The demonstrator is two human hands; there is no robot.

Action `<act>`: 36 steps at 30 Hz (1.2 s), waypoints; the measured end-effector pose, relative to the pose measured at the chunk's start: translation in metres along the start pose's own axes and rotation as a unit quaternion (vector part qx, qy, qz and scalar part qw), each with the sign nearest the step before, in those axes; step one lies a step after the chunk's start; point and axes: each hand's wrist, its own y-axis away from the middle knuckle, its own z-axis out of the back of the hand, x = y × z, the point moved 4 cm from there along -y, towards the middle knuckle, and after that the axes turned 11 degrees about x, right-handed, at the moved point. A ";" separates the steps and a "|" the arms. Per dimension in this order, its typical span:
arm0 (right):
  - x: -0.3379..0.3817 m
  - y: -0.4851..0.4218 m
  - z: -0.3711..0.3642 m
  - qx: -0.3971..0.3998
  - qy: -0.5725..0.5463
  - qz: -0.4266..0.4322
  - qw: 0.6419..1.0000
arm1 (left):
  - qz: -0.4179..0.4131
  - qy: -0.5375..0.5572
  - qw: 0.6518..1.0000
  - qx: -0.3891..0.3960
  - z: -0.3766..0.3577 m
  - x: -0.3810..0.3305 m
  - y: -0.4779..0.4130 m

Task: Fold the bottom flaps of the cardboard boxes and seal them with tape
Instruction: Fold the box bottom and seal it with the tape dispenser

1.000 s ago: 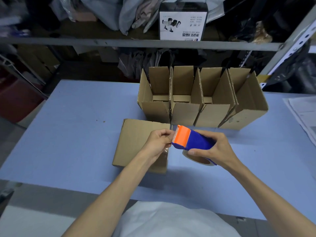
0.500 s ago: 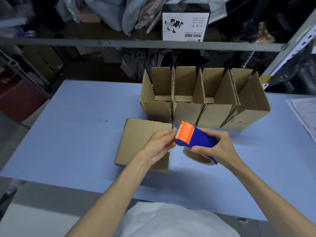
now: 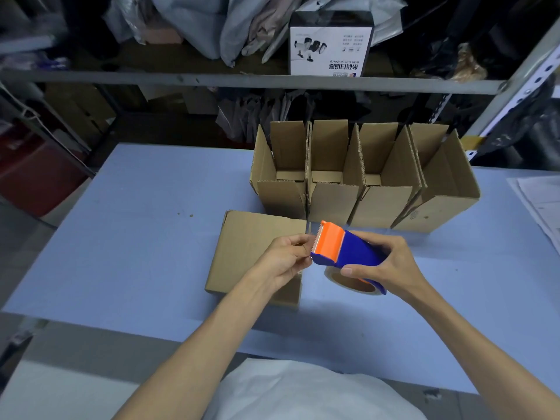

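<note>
From my head view, my right hand (image 3: 391,268) is wrapped around the blue body of the tape dispenser (image 3: 357,253), fingers curled over the top and thumb underneath, beside the tape roll (image 3: 351,283). My left hand (image 3: 281,259) has thumb and forefinger pinched together right at the toothed edge of the dispenser's orange head; the tape is too faint to tell whether its end is between them. Both hands are above the blue table (image 3: 136,237). Under my left hand lies the cardboard box (image 3: 248,244), a closed face up. Just behind it four open boxes (image 3: 363,204) stand in a row, flaps up. A scanner carton (image 3: 330,43) sits on the shelf beyond, and papers (image 3: 539,201) lie at the table's right edge.
</note>
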 end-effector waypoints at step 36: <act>0.000 -0.012 -0.008 0.009 0.314 0.027 0.949 | -0.047 -0.411 0.889 -0.197 0.022 -0.008 -0.002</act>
